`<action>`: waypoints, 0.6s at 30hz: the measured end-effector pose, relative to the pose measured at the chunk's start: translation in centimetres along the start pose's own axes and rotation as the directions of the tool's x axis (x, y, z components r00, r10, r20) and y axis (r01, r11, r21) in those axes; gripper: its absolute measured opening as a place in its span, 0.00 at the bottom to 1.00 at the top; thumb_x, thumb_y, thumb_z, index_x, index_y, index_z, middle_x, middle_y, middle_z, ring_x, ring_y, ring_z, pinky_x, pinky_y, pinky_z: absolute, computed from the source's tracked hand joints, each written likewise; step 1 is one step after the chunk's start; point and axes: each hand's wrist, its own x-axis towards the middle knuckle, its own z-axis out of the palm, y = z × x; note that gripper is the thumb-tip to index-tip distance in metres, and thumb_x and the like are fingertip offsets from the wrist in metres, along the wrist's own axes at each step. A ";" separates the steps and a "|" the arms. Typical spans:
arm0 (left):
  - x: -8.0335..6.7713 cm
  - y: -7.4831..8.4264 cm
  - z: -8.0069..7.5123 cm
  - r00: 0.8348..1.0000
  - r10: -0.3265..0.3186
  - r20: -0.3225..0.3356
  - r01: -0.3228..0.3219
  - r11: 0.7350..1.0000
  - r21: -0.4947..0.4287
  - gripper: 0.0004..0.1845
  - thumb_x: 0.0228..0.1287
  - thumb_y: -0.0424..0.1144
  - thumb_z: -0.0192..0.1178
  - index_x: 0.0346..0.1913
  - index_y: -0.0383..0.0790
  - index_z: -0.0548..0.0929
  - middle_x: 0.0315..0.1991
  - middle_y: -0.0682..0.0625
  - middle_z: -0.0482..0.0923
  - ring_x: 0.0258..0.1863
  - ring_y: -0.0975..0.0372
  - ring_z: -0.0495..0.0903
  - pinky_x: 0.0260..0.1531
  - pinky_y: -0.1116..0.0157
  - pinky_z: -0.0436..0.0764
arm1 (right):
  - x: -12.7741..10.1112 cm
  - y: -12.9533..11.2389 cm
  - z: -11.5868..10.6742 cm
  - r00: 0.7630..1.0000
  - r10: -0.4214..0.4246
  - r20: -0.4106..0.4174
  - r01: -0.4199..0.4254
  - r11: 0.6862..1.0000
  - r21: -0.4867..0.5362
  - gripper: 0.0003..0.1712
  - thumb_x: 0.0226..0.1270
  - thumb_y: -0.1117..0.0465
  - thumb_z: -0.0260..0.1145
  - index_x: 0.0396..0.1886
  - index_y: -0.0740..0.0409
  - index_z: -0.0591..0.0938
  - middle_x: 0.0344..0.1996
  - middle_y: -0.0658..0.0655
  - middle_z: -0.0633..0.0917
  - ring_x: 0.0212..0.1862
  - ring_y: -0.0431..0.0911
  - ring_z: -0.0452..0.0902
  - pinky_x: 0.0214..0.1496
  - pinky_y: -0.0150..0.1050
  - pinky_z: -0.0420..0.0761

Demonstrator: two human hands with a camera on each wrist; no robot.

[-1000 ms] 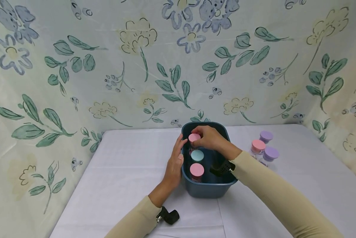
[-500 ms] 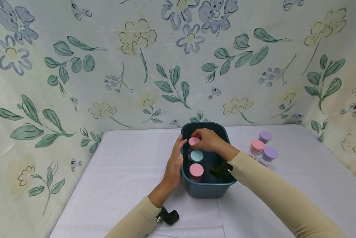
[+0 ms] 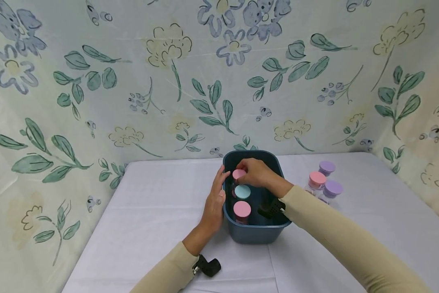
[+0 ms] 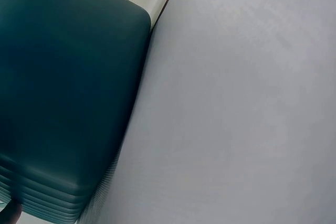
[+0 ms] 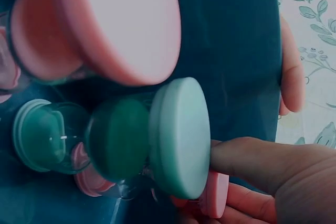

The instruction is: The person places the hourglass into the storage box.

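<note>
The right hand (image 3: 257, 173) has sunk lower into the dark teal bin (image 3: 256, 234) over the last second — its fingers pinch the pink-lidded jar (image 3: 238, 174), now at the back of the bin behind the teal-lidded jar (image 3: 242, 191), probably about seated. The left hand (image 3: 215, 201) rests, fingers straight, on the bin's left wall, steadying it. Three more jars (image 3: 323, 180) stand on the table to the right.

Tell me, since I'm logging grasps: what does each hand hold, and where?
The right hand pinches the pink-lidded jar by its lid, inside the blue bin. The left hand rests open against the bin's left wall.
</note>
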 end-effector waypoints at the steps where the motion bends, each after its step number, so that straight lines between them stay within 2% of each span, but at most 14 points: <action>1: 0.0 0.1 0.0 1.000 -0.003 0.001 0.003 1.000 0.003 0.29 0.71 0.40 0.32 0.74 0.46 0.57 0.78 0.52 0.43 0.76 0.56 0.44 0.68 0.40 0.50 | 0.0 0.0 0.0 1.000 0.005 -0.002 -0.005 1.000 0.000 0.25 0.55 0.58 0.72 0.53 0.61 0.79 0.47 0.62 0.82 0.44 0.53 0.78 0.45 0.43 0.83; 5: 0.1 0.9 -0.2 1.000 -0.019 0.002 0.019 1.000 0.004 0.29 0.70 0.35 0.32 0.74 0.40 0.57 0.77 0.47 0.44 0.76 0.54 0.45 0.67 0.39 0.50 | 0.2 -0.1 0.1 1.000 0.013 -0.007 -0.013 1.000 -0.011 0.25 0.55 0.58 0.72 0.53 0.61 0.79 0.48 0.62 0.82 0.44 0.53 0.78 0.44 0.43 0.83; 9: 0.2 2.8 -0.6 0.999 -0.031 0.009 0.031 0.999 -0.019 0.29 0.68 0.31 0.33 0.72 0.32 0.58 0.76 0.39 0.45 0.75 0.48 0.46 0.67 0.38 0.50 | 0.2 -0.1 0.3 1.000 0.023 -0.003 -0.023 1.000 -0.011 0.27 0.55 0.57 0.72 0.54 0.61 0.79 0.49 0.62 0.82 0.45 0.53 0.78 0.45 0.43 0.83; 13: 0.3 4.5 -1.0 0.999 -0.044 0.017 0.044 0.999 -0.027 0.29 0.67 0.31 0.33 0.70 0.28 0.59 0.75 0.35 0.45 0.74 0.44 0.46 0.66 0.37 0.50 | 0.1 -0.1 0.3 1.000 0.022 0.004 -0.022 1.000 0.001 0.28 0.56 0.57 0.72 0.56 0.61 0.78 0.49 0.62 0.82 0.45 0.53 0.78 0.46 0.44 0.83; 18: 0.4 4.7 -1.0 0.999 -0.045 0.014 0.046 0.998 -0.031 0.29 0.67 0.32 0.33 0.70 0.27 0.59 0.75 0.34 0.45 0.74 0.43 0.46 0.65 0.36 0.50 | 0.0 -0.2 0.1 1.000 0.019 -0.005 -0.018 1.000 0.024 0.28 0.56 0.57 0.71 0.56 0.62 0.78 0.50 0.62 0.82 0.46 0.53 0.78 0.47 0.45 0.83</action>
